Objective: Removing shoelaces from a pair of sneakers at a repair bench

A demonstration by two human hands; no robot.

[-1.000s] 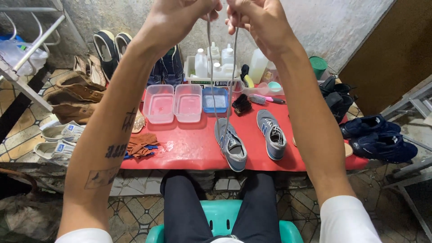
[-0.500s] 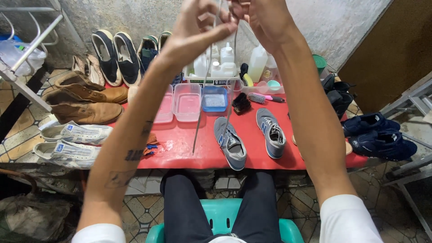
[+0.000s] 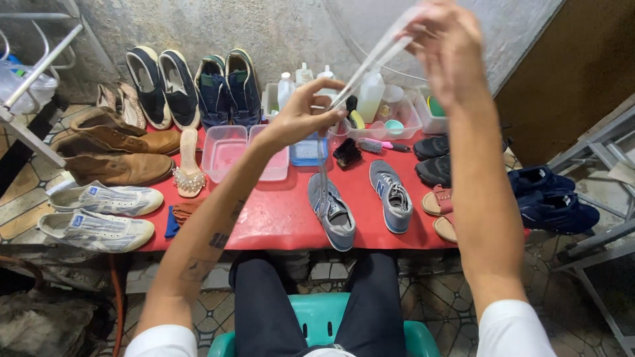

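A pale shoelace (image 3: 378,54) stretches taut between my two hands above the red table (image 3: 278,211). My right hand (image 3: 444,46) is raised high and grips the lace's upper end. My left hand (image 3: 305,116) is lower and pinches the lace, whose loose end hangs down toward a grey sneaker (image 3: 331,210). A second grey sneaker (image 3: 391,196) lies beside it on the table. My dark-trousered legs and a teal stool (image 3: 317,324) show below.
Two pink tubs (image 3: 225,151) and a blue tub (image 3: 309,151) stand mid-table, with a black brush (image 3: 346,152), bottles and trays behind. Navy shoes (image 3: 192,86) lean on the wall. Brown and white shoes (image 3: 106,198) lie left, dark and navy shoes (image 3: 549,195) right.
My left hand has dropped lower and slid down the lace while the right stayed high, so the lace now slants. The view tilted and shifted leftward, showing more shoes.
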